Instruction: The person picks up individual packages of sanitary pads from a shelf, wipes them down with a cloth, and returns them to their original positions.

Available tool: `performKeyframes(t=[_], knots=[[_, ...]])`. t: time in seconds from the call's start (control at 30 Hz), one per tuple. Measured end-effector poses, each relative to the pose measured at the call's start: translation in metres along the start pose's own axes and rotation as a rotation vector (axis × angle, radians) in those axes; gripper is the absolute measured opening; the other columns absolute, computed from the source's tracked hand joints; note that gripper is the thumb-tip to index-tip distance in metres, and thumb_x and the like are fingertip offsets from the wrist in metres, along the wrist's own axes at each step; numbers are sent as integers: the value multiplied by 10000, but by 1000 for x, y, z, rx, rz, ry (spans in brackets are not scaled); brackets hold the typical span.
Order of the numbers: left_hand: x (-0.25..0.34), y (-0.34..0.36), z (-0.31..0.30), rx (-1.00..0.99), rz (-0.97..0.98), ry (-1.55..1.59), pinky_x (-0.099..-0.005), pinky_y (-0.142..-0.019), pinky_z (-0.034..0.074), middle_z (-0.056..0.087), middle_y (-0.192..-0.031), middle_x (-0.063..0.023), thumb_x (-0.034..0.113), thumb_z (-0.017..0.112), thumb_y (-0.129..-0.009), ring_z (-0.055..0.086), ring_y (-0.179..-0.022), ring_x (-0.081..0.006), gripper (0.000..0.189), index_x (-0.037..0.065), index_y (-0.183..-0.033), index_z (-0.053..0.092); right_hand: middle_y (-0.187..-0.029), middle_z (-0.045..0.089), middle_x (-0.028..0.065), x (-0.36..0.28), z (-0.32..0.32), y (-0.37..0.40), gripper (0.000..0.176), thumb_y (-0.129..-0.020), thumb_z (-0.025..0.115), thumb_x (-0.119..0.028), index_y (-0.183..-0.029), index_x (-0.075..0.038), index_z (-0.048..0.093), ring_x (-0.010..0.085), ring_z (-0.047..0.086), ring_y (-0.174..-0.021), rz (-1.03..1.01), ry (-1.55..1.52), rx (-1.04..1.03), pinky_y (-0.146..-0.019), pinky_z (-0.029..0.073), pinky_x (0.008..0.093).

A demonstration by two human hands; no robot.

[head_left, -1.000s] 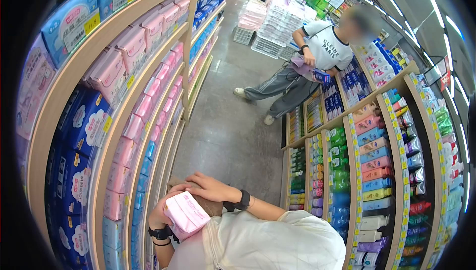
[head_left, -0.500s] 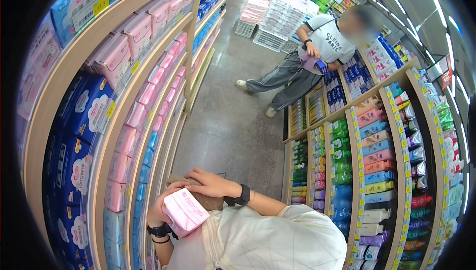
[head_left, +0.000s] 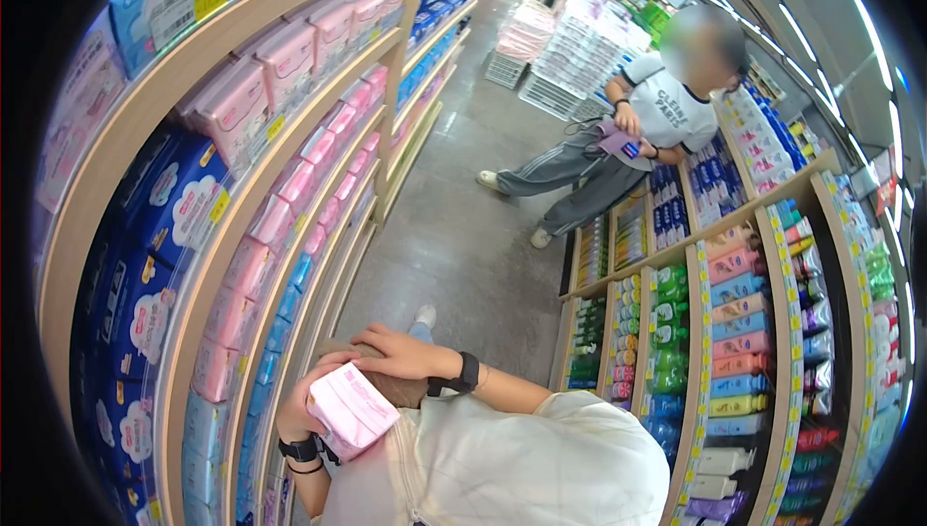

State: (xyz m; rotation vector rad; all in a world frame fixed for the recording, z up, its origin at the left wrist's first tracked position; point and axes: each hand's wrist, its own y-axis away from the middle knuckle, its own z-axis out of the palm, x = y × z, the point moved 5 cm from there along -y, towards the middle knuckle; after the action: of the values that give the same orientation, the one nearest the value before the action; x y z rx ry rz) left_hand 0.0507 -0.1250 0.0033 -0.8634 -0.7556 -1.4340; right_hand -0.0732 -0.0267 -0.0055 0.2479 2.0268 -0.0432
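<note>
A pink and white soft pack [head_left: 352, 412], which looks like tissues or pads, rests against my shirt. My left hand [head_left: 301, 408] is closed around its left side, with the fingers partly hidden behind it. My right hand [head_left: 410, 352] lies across the top of a brown item [head_left: 401, 389], perhaps a bag, just behind the pack. The right fingers are stretched out and reach toward the left hand. What lies under the right palm is hidden.
Tall wooden shelves [head_left: 241, 144] with pink and blue packs stand close on my left. Shelves of bottles and tubes [head_left: 739, 342] line the right. Ahead in the aisle another person [head_left: 666, 106] holds a purple and blue item. Stacked white packs [head_left: 589, 38] stand farther back.
The view has shifted slightly, and my shoe now shows below. The other person's head has turned toward the right shelf. My hands keep nearly the same hold.
</note>
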Motion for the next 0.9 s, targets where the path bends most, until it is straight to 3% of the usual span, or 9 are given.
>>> performKeyframes(t=[0.1, 0.17, 0.3, 0.43, 0.5, 0.57, 0.67, 0.83, 0.9], knots=[[7, 4, 1, 120, 29, -38, -383, -1026, 276, 349, -1335, -206, 474, 840, -443, 365, -1235, -303, 1029, -32, -1241, 434, -1095, 503, 225, -11, -16, -12, 554, -865, 457, -476, -1141, 4, 497, 380, 504, -1014, -26, 43, -66, -883, 403, 382], [20, 5, 3, 174, 76, -94, -355, -1024, 273, 368, -1334, -166, 451, 842, -460, 372, -1230, -250, 1035, -25, -1269, 405, -1146, 500, 240, 9, -10, -25, 562, -866, 461, -476, -1155, 4, 494, 370, 479, -1084, -20, 36, -112, -916, 389, 372], [29, 41, -15, 467, 118, -193, -302, -999, 288, 415, -1265, -87, 254, 840, -519, 397, -1168, -169, 947, 18, -1298, 356, -1167, 503, 233, 33, -9, -42, 520, -882, 463, -425, -1150, 18, 502, 354, 472, -1114, 103, -22, -153, -930, 379, 366], [58, 50, -1, 793, 145, -684, -302, -988, 298, 425, -1234, -93, 196, 823, -551, 385, -1175, -177, 891, 32, -1285, 343, -1122, 501, 223, 40, 1, -51, 482, -875, 499, -376, -1131, 32, 509, 348, 483, -1067, -11, -72, -203, -918, 375, 358], [71, 53, 13, 1028, 179, -1156, -366, -985, 315, 449, -1188, -147, 174, 791, -540, 424, -1141, -294, 835, 40, -1250, 374, -1106, 499, 217, 43, 10, -51, 472, -869, 516, -363, -1125, 34, 510, 344, 486, -1049, -26, -101, -203, -912, 374, 355], [81, 50, 19, 1010, 249, -1575, -420, -969, 333, 463, -1157, -154, 129, 765, -519, 438, -1106, -347, 800, 52, -1223, 394, -1043, 533, 185, 35, 16, -51, 395, -885, 507, -299, -1085, 41, 523, 292, 506, -1009, -74, -103, -145, -879, 386, 331], [74, 49, 8, 967, 361, -1842, -457, -966, 336, 470, -1166, -141, 70, 717, -534, 435, -1117, -345, 720, 64, -1189, 416, -1034, 533, 181, 36, 25, -45, 406, -884, 510, -314, -1080, 41, 524, 289, 504, -1005, -62, -175, -119, -890, 375, 326], [68, 45, -41, 807, 386, -2108, -481, -963, 344, 466, -1207, -133, 2, 651, -589, 438, -1140, -338, 634, 67, -1172, 410, -1028, 534, 177, 56, 41, -27, 409, -886, 504, -321, -1079, 39, 526, 285, 507, -998, -22, -242, -40, -884, 376, 324], [69, 41, -58, 761, 394, -2159, -489, -959, 349, 463, -1219, -136, -9, 632, -607, 440, -1144, -340, 612, 67, -1170, 405, -1095, 509, 212, 68, 43, -20, 485, -865, 518, -374, -1111, 43, 510, 333, 489, -1036, 69, -316, -24, -908, 373, 351]])
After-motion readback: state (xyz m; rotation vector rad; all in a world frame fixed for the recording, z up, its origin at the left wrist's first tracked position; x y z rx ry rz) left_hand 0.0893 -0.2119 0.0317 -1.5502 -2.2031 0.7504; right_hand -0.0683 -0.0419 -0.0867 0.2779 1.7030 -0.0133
